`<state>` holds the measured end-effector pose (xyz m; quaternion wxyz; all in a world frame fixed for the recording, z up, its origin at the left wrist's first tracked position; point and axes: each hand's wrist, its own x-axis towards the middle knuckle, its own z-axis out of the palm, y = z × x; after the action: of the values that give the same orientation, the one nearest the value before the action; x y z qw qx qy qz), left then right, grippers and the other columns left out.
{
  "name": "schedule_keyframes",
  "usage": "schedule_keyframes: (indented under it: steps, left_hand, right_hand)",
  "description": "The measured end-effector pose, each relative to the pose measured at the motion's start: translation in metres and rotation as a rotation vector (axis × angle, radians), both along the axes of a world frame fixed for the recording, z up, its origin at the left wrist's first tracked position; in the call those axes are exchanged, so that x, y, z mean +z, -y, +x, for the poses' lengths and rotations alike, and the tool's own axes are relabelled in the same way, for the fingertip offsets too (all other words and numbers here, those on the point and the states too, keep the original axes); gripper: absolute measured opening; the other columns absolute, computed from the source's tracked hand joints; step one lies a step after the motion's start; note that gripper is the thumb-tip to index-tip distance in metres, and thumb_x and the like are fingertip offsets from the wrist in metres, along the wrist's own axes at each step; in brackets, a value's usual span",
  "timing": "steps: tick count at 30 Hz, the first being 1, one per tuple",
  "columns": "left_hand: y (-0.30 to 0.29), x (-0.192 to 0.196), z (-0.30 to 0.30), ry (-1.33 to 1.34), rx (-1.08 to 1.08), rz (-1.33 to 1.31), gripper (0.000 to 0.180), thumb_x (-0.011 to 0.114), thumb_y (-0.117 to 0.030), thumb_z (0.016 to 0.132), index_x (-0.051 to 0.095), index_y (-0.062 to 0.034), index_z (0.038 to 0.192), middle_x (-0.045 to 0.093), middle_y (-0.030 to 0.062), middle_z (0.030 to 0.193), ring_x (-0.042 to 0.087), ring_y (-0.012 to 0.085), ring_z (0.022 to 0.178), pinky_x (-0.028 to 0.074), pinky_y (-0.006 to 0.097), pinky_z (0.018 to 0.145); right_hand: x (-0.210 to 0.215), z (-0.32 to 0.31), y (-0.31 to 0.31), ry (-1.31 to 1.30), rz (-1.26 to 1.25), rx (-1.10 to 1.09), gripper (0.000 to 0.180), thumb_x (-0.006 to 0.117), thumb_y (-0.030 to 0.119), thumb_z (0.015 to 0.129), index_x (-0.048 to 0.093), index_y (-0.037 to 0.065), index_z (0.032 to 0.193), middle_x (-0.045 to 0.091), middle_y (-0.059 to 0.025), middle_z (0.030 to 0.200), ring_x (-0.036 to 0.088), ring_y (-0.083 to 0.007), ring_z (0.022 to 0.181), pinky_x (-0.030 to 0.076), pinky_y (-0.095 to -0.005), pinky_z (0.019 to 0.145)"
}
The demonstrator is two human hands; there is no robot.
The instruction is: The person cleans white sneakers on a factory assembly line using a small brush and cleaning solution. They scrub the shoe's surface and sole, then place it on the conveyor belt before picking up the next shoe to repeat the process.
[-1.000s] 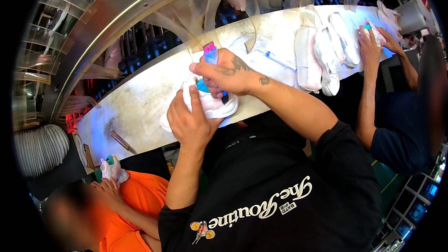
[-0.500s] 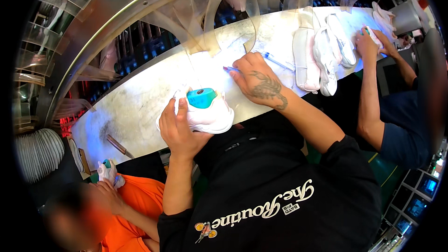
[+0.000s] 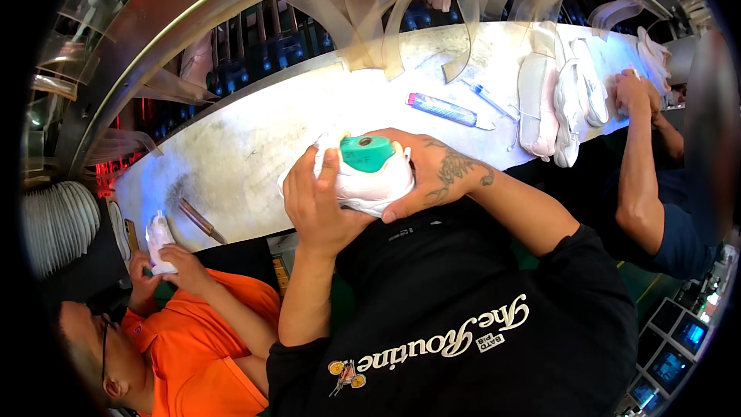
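A white shoe with a green shoe last in its opening is held between my two hands, above the near edge of the bench. My left hand wraps its left side, fingers over the upper. Against the right side presses my right hand, its thumb low near the sole and most of its fingers hidden behind the shoe. Beyond it on the bench lies a blue tool with a pink end and a pale pointed tip. A slim blue-and-clear brush-like tool is farther right.
Several white shoes stand on the pale bench at the right. A wooden-handled knife lies at the left. Clear plastic strips hang along the far side. Co-workers handle shoes on both sides, one in an orange shirt.
My right hand has let go of the blue tool, left it on the bench and come back to grip the shoe. The orange-shirted co-worker's shoe has moved up toward the bench.
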<state>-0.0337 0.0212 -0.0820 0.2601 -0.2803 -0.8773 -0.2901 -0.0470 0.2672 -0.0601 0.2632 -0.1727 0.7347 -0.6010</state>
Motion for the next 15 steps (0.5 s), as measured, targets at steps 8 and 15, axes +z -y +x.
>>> schedule_keyframes:
  steps: [8, 15]
  left_hand:
    - [-0.018, -0.002, 0.004, 0.034, 0.091, -0.144, 0.094, 0.094, -0.042, 0.073, 0.056, -0.0058, 0.151, 0.063, 0.0292, 0.140, 0.067, 0.0472, 0.118, 0.052, 0.055, 0.097]
    - [0.034, 0.040, -0.024, 0.493, -0.102, -0.244, 0.106, 0.103, -0.032, 0.063, 0.057, -0.0036, 0.155, 0.069, 0.0228, 0.134, 0.066, 0.0419, 0.121, 0.053, 0.050, 0.104]
  right_hand:
    - [0.009, 0.019, 0.013, 0.110, 0.322, -0.267, 0.110, 0.101, 0.040, 0.074, 0.038, -0.002, 0.154, 0.065, -0.0193, 0.138, 0.065, -0.0332, 0.134, 0.051, -0.0423, 0.113]
    - [-0.008, -0.001, 0.000, 0.095, 0.194, -0.269, 0.106, 0.099, 0.037, 0.077, 0.041, -0.008, 0.153, 0.067, -0.0204, 0.136, 0.063, -0.0298, 0.133, 0.048, -0.0396, 0.115]
